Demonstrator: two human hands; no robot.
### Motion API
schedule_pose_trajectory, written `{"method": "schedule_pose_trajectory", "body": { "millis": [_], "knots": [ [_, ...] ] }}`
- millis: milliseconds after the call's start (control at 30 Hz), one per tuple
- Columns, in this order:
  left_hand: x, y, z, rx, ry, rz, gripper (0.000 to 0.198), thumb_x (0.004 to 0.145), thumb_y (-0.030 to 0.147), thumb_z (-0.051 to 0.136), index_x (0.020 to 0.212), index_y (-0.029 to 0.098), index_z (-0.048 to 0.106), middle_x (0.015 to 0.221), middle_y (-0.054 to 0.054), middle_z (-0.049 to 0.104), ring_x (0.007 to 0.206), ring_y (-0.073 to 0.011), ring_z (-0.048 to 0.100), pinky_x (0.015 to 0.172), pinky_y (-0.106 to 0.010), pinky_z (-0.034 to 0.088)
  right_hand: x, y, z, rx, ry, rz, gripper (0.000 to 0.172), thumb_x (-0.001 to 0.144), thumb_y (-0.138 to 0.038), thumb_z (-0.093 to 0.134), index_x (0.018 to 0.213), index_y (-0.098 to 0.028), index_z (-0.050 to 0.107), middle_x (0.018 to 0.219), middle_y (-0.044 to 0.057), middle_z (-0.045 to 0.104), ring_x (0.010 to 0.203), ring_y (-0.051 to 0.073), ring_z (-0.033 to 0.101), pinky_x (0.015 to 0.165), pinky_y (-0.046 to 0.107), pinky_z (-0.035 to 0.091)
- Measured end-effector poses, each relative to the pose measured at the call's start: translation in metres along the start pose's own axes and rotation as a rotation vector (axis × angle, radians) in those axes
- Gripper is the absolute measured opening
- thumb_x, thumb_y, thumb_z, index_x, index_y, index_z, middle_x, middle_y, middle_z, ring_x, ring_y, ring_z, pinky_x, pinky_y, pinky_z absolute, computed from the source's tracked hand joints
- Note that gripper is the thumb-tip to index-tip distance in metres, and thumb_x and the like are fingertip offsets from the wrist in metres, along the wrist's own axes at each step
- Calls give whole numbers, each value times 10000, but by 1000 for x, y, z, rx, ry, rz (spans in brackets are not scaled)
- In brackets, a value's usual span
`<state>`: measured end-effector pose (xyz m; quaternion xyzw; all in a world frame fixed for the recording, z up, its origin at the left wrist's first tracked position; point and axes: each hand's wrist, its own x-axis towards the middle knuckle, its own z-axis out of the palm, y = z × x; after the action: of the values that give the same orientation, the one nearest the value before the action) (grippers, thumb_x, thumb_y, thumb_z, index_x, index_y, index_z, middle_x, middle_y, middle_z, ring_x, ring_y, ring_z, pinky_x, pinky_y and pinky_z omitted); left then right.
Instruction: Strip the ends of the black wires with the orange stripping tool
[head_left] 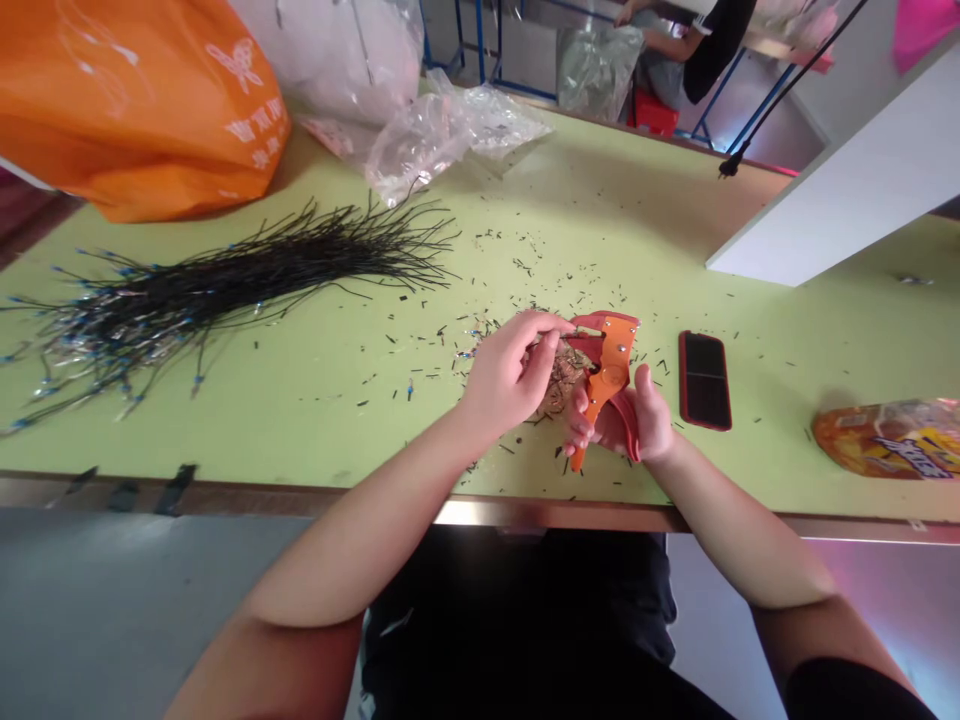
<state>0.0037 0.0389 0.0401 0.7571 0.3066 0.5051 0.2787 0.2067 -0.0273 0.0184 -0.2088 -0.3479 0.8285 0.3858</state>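
Observation:
My right hand (pixel 637 420) grips the handles of an orange and red wire stripper (pixel 616 350), its jaws pointing left. At those jaws, the thumb and forefinger of my left hand (pixel 514 365) are pinched together on a thin dark wire (pixel 577 333), mostly hidden by the fingers. Beneath both hands lies a pile of short cut scraps (pixel 559 385). To the left rests a long bundle of black wires (pixel 255 265), many with blue tips at their left ends.
A phone (pixel 705 380) lies right of my hands, with a snack packet (pixel 889 440) beyond it. An orange bag (pixel 142 110) and clear plastic bags (pixel 450 125) stand at the back left. A white panel (pixel 832 190) rises at the right. Another person (pixel 705 50) sits behind the table.

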Motion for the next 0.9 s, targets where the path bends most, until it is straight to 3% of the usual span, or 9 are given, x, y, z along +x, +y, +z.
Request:
{"method": "schedule_pose_trajectory", "body": {
  "millis": [100,233,433,733,900],
  "knots": [
    [0,-3,0,11,12,-61,165,1085,316,585,1214,212,591,1012,-42,785,791,-124,734,649,-233,535,1,-2,0,-4,-9,-6,782,853,-927,598,1007,-165,679,797,40,661,741,221,692,836,467,657],
    [1,-7,1,15,35,-109,162,1055,325,641,1164,218,587,981,-33,795,794,-128,740,676,-239,552,1,-5,1,-23,-7,-10,755,862,-915,605,998,-176,675,792,37,659,736,211,674,841,460,656],
    [7,-7,-5,-30,47,-82,111,995,307,730,952,208,704,815,5,762,600,-83,605,544,-204,463,0,-3,-2,-97,-52,-54,706,927,-844,610,1050,-156,708,833,45,688,774,197,711,830,387,652],
    [16,-3,-22,-37,-162,7,190,1001,182,617,1011,219,804,880,-29,803,594,-87,578,517,-218,421,-2,-3,-1,-115,-7,-60,680,928,-835,617,1039,-170,705,816,40,683,765,203,712,823,397,646],
    [13,-7,-20,-8,-179,-89,189,1033,219,595,1079,223,779,916,-18,809,655,-98,652,573,-215,492,-2,-3,-2,-113,-10,-88,678,922,-841,619,1007,-172,692,781,30,680,725,195,692,806,404,653]
  ]
}}
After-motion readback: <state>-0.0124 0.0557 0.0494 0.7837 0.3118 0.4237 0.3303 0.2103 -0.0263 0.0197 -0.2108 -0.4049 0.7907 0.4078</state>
